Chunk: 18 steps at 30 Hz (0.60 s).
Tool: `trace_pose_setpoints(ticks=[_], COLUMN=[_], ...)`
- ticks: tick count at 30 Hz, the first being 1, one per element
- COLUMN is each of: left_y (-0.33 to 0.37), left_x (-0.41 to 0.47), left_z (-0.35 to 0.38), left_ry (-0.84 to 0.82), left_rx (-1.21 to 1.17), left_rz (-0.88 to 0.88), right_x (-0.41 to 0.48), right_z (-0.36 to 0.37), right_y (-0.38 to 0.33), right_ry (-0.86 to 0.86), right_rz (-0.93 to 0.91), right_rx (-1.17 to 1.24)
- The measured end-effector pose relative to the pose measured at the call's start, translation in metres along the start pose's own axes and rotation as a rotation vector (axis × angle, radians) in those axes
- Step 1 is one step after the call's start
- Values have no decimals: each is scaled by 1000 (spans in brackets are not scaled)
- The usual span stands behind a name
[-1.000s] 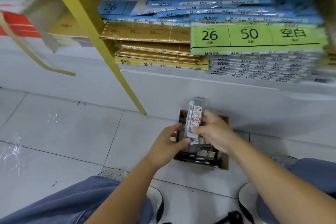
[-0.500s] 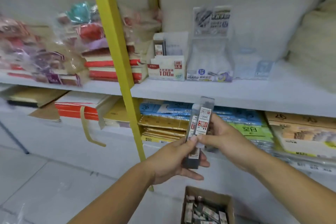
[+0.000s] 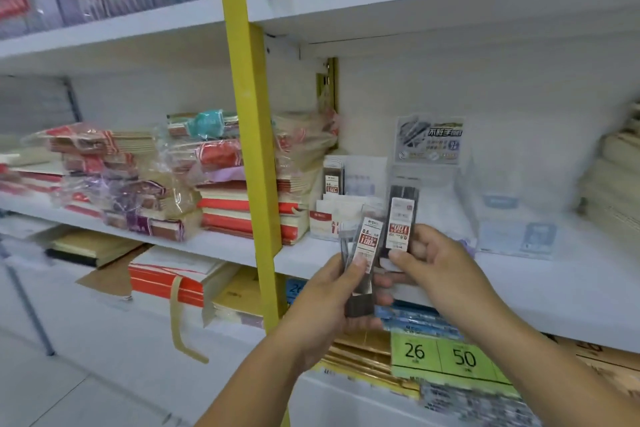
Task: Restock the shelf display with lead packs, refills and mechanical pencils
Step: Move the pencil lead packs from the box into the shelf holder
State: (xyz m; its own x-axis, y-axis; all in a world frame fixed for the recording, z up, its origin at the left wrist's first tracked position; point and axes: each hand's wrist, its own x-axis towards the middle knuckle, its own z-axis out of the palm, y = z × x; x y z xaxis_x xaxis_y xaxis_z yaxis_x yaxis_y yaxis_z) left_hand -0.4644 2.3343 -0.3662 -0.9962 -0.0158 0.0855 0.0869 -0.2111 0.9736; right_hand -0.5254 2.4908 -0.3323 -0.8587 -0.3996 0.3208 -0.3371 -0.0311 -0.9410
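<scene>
My left hand [image 3: 323, 302] grips a small bundle of dark lead packs [image 3: 363, 260] with white and red labels, thumb pressed on the front one. My right hand [image 3: 440, 270] pinches a single lead pack [image 3: 400, 222] upright, just right of the bundle. Both hands are in front of the middle shelf [image 3: 554, 295]. Behind them on that shelf stands a white display box [image 3: 325, 218] with a few lead packs [image 3: 333, 177] in its back row. A clear acrylic display stand [image 3: 429, 177] with a printed card sits beside it.
A yellow upright post [image 3: 254, 163] runs just left of the hands. Wrapped stacks of red and cream notebooks [image 3: 221, 191] fill the shelf to the left. A clear holder [image 3: 516, 225] stands to the right. Paper packs marked 26 and 50 [image 3: 446, 357] lie on the shelf below.
The view has risen from the floor box to the middle shelf. Both hands have lifted the lead packs up to the display, and the right hand has drawn one pack apart from the bundle.
</scene>
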Motion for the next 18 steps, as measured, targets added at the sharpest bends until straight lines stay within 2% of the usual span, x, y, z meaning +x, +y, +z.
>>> trace_pose_setpoints(ticks=[4, 9, 13, 18], left_y=[16, 32, 35, 34], left_x=[6, 9, 11, 15], left_z=[-14, -37, -49, -59], left_ry=[102, 248, 257, 245], left_rx=[-24, -21, 1, -10], left_rz=[109, 213, 240, 242], right_x=[12, 48, 96, 140], right_z=[-5, -24, -25, -7], right_y=[-18, -48, -78, -90], right_ry=[128, 263, 278, 147], right_rz=[-33, -207, -396, -399], right_rx=[-41, -501, -883, -1043])
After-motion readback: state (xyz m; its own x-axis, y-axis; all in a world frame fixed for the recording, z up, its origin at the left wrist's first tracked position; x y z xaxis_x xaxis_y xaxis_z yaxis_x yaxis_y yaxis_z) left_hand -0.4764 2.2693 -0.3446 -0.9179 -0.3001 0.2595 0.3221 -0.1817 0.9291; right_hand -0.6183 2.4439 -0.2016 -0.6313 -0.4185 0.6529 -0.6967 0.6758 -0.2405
